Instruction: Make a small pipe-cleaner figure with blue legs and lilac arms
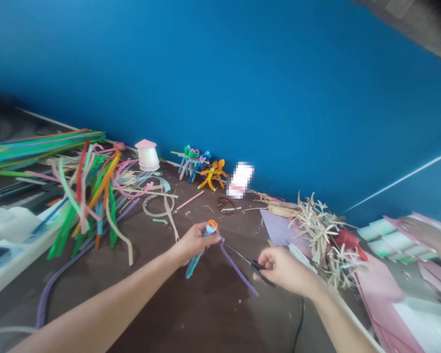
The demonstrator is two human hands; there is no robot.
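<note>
My left hand [198,242] is closed round a small pipe-cleaner figure [212,226] with an orange and light-blue coiled top. A teal pipe-cleaner strand [194,264] hangs below those fingers. From the same grip a purple pipe cleaner [238,267] slants down to the right. My right hand [279,267] grips scissors [259,270] by their black handles, and their thin blades point at the purple strand near my left fingertips. Whether the blades touch the strand, I cannot tell.
Loose coloured pipe cleaners [91,196] heap up on the left beside a white tray [7,264]. Finished pipe-cleaner figures [213,174] and a pink-topped white cup [147,156] stand along the blue wall. Dried-leaf strips [318,225] lie right; another person's hand [419,230] rests on green-white rolls.
</note>
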